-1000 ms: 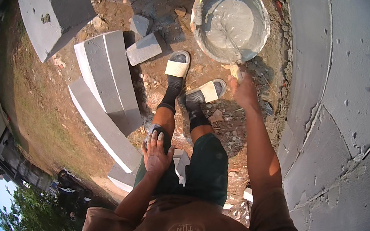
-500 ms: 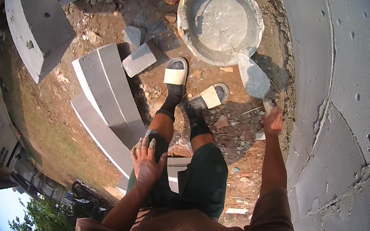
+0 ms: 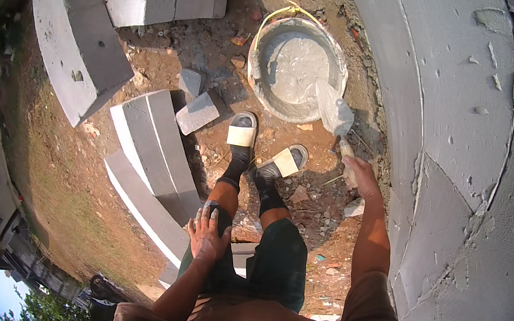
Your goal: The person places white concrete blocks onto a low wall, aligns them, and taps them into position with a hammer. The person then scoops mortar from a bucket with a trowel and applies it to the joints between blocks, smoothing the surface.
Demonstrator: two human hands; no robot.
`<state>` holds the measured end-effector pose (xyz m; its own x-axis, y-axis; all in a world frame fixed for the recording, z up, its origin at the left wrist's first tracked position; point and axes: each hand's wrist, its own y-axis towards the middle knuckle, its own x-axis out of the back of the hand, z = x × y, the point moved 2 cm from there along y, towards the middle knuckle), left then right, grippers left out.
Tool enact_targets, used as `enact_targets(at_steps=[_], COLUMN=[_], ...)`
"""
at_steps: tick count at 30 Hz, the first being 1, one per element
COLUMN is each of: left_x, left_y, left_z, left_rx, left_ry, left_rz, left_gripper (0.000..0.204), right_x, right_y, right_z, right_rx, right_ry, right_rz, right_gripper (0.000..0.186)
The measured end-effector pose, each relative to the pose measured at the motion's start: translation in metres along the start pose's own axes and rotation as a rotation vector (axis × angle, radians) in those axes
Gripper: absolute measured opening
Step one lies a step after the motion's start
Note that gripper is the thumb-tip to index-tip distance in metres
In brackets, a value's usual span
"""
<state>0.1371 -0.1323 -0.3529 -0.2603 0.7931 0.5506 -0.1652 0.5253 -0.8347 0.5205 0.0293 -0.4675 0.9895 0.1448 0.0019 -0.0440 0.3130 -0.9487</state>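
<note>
My right hand [image 3: 364, 178] is closed around the handle of a trowel [image 3: 333, 110] whose blade is coated in grey mortar. The blade's tip reaches over the near right rim of a round bucket [image 3: 263, 100]. Wet grey mortar [image 3: 298, 65] lies inside that bucket, and its yellow handle [image 3: 268, 21] stands up at the far side. Resting on my left knee, my left hand [image 3: 208, 241] has its fingers stretched out and holds nothing; grey residue marks the fingertips.
A large mortar-smeared block wall [image 3: 450, 156] curves along the right. Grey blocks [image 3: 153, 145] lie to the left, with larger ones [image 3: 76, 34] farther off. Two small block pieces [image 3: 199, 113] sit near my sandalled feet [image 3: 242, 133]. Rubble is scattered over the dirt.
My right hand has carried the trowel left, so its blade now overlaps the bucket's opening. The whole view has shifted, with the bucket lower in it. My left hand stays on the knee.
</note>
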Motion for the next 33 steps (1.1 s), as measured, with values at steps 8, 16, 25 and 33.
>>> enact_targets(at_steps=[8, 16, 25, 33], left_x=[0.039, 0.140, 0.098, -0.032], left_y=[-0.041, -0.072, -0.157, -0.176], left_z=[0.003, 0.108, 0.208, 0.149], left_rx=[-0.021, -0.089, 0.428, 0.308], left_ry=[-0.383, -0.580, -0.852, -1.382], left_rz=[-0.069, -0.508, -0.532, -0.296], left_gripper=[0.087, 0.059, 0.058, 0.050], right_x=[-0.039, -0.123, -0.152, -0.156], right_y=[-0.233, -0.362, -0.339, -0.308], right_z=[-0.019, 0.246, 0.432, 0.447], right_rx=[0.049, 0.599, 0.840, 0.781], right_ry=[-0.021, -0.251, -0.333, -0.530], right_rz=[-0.225, -0.286, -0.505, -0.704], right_gripper=[0.043, 0.043, 0.042, 0.055])
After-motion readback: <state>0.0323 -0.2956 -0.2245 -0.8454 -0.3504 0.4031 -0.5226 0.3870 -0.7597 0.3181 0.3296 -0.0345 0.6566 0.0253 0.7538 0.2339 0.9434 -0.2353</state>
